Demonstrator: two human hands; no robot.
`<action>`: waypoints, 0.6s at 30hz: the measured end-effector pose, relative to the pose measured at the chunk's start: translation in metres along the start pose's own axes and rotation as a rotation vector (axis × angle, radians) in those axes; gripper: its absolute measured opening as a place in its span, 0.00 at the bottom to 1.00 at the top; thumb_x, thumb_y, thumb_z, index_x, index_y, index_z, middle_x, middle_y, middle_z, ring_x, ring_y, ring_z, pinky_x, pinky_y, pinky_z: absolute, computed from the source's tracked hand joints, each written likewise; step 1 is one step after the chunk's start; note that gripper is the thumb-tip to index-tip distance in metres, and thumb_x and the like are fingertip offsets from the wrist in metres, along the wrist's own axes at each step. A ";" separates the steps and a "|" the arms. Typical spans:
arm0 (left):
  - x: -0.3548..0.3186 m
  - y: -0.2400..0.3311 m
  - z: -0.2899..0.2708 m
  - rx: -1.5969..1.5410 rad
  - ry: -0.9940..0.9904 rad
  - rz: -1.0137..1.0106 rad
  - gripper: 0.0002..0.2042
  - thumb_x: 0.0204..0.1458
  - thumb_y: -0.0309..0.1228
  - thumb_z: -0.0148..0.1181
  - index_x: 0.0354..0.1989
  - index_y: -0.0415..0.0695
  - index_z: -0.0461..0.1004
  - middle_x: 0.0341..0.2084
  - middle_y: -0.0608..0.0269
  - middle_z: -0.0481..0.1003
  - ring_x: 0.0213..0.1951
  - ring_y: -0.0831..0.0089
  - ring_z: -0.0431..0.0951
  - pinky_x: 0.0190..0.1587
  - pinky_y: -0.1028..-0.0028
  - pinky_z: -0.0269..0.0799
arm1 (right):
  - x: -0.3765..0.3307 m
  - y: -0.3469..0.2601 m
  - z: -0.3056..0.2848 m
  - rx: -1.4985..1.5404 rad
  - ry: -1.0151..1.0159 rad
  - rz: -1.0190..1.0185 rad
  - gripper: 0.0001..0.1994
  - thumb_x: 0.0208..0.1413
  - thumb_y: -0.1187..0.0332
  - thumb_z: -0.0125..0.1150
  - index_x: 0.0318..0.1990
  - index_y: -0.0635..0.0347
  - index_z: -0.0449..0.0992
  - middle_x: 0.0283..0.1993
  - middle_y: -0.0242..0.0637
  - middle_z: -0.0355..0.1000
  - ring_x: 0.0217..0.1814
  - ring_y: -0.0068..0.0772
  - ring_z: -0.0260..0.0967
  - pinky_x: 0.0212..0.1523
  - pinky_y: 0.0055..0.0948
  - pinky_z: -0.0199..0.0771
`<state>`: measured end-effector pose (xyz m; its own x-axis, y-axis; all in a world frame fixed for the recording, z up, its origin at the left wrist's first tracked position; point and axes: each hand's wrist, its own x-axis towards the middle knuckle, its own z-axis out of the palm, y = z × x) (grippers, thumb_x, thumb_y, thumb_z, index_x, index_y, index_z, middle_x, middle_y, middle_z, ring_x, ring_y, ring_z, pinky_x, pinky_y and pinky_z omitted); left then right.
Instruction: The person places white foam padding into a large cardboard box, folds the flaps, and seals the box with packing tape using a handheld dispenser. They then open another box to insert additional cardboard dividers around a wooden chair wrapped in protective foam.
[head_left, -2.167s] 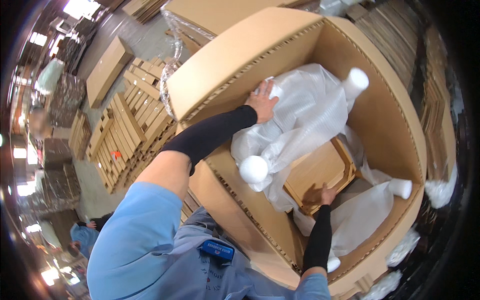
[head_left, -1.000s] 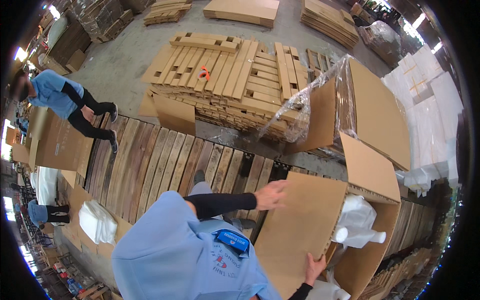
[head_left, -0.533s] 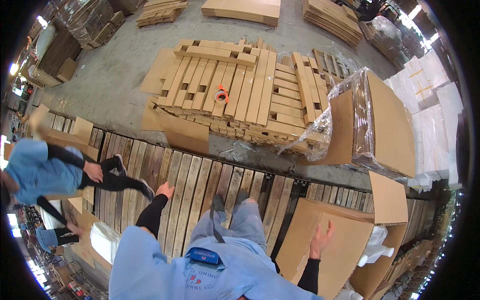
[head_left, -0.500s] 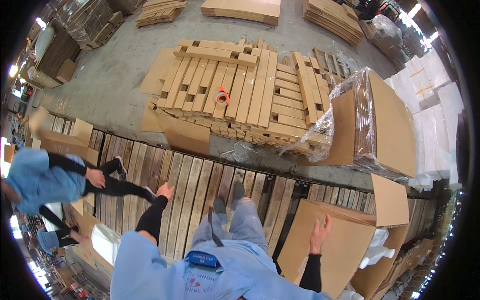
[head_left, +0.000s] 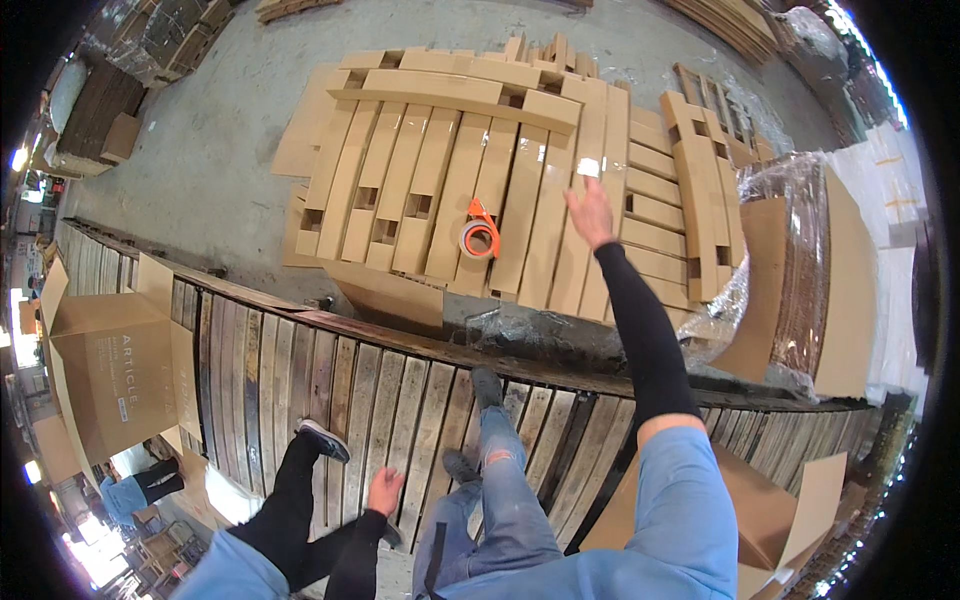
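My right hand (head_left: 592, 215) stretches out over a stack of long flat cardboard pieces (head_left: 440, 200), fingers apart and holding nothing. I cannot tell whether its fingertips touch the cardboard. To its left, an orange tape dispenser (head_left: 484, 228) with a roll of tape lies on the stack. My left hand (head_left: 385, 490) hangs low over the slatted wooden walkway (head_left: 400, 410), beside a co-worker's legs. Its fingers are loosely bent, with nothing seen in them.
A co-worker in a blue shirt (head_left: 235, 570) and black trousers stands close on my left. An opened carton (head_left: 120, 370) is at the left, another carton (head_left: 770, 500) at the lower right. Plastic-wrapped cardboard sheets (head_left: 800, 270) stand beyond the stack's right end.
My right hand has moved from above the carton at my right to the cardboard stack. The stack looks nearer. The co-worker has come closer on my left.
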<state>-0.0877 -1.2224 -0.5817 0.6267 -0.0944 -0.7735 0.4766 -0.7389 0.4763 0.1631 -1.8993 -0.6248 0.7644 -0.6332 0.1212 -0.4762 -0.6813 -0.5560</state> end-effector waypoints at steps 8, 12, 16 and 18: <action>-0.037 -0.110 0.012 -0.041 0.324 -0.268 0.14 0.58 0.32 0.62 0.33 0.33 0.66 0.29 0.51 0.79 0.34 0.70 0.77 0.37 0.66 0.73 | 0.231 -0.041 0.105 -0.283 0.024 -0.128 0.42 0.55 0.43 0.66 0.68 0.63 0.61 0.63 0.55 0.70 0.65 0.57 0.68 0.63 0.52 0.69; -0.068 -0.163 0.026 0.052 0.207 -0.417 0.17 0.57 0.35 0.63 0.41 0.30 0.72 0.38 0.48 0.82 0.41 0.60 0.82 0.45 0.64 0.75 | 0.294 -0.010 0.136 -0.439 0.037 -0.109 0.46 0.55 0.37 0.60 0.73 0.61 0.55 0.70 0.47 0.65 0.72 0.56 0.61 0.72 0.59 0.54; -0.092 -0.141 0.055 0.087 0.154 -0.471 0.09 0.58 0.32 0.56 0.41 0.38 0.73 0.35 0.44 0.77 0.39 0.49 0.76 0.42 0.52 0.69 | 0.283 -0.033 0.159 -0.529 -0.169 0.019 0.36 0.58 0.47 0.57 0.69 0.60 0.62 0.66 0.48 0.70 0.68 0.51 0.68 0.72 0.60 0.50; -0.096 -0.143 0.062 0.301 0.058 -0.307 0.07 0.59 0.30 0.53 0.41 0.43 0.73 0.34 0.43 0.74 0.38 0.44 0.73 0.41 0.46 0.67 | 0.290 -0.039 0.157 -0.611 -0.221 0.022 0.28 0.56 0.55 0.56 0.62 0.60 0.69 0.59 0.48 0.75 0.62 0.50 0.73 0.70 0.58 0.52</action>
<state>-0.2544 -1.1486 -0.6014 0.5218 0.1913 -0.8314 0.4504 -0.8894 0.0780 0.4711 -1.9990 -0.6970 0.7919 -0.6035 -0.0932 -0.6046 -0.7963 0.0196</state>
